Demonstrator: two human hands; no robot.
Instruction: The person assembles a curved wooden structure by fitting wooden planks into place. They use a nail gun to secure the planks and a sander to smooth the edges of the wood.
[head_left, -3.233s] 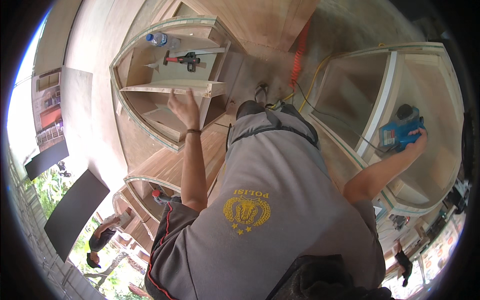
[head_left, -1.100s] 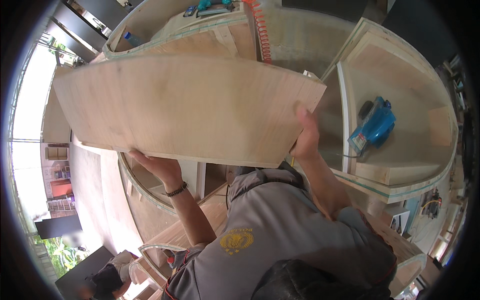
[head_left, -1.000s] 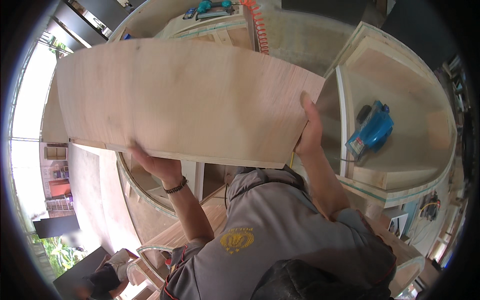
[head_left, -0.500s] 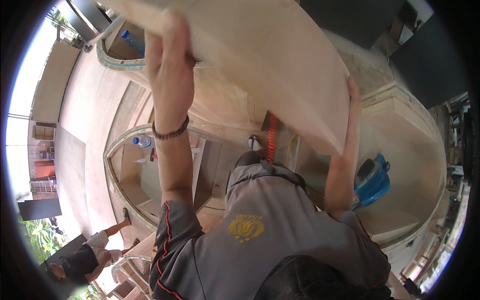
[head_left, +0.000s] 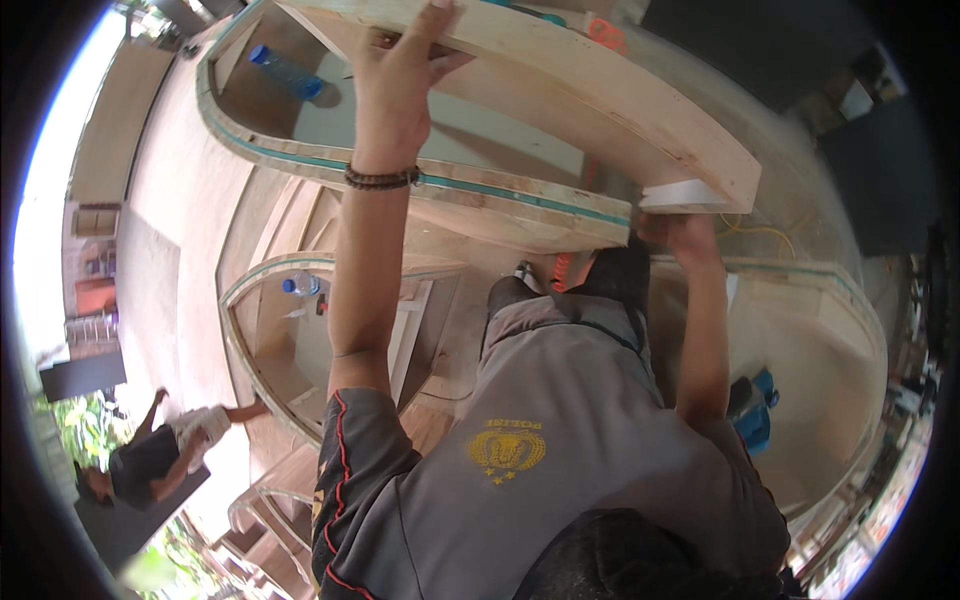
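A curved wooden panel [head_left: 610, 95] is held up across the top of the view, its long edge toward me. My left hand [head_left: 398, 95] grips its near edge toward the left, thumb over the top and fingers underneath. At the panel's right end, beside a small white block [head_left: 686, 194], my right hand [head_left: 682, 238] is closed against the underside; it is blurred and its fingertips are hidden. Below the panel lies a rounded wooden frame [head_left: 600, 205] with a teal stripe along its edge. A blue-capped plastic bottle [head_left: 288, 74] lies inside that frame.
Another rounded frame [head_left: 232, 318] at left holds a water bottle [head_left: 301, 286]. A large one [head_left: 868, 330] at right has a blue item [head_left: 755, 425] in it. An orange coiled hose [head_left: 562, 270] hangs by my legs. Another person [head_left: 150, 465] walks at lower left.
The panel has turned from broad face toward me to nearly edge-on, uncovering the striped frame below. My left hand moved right; my right hand went lower, under the panel's end.
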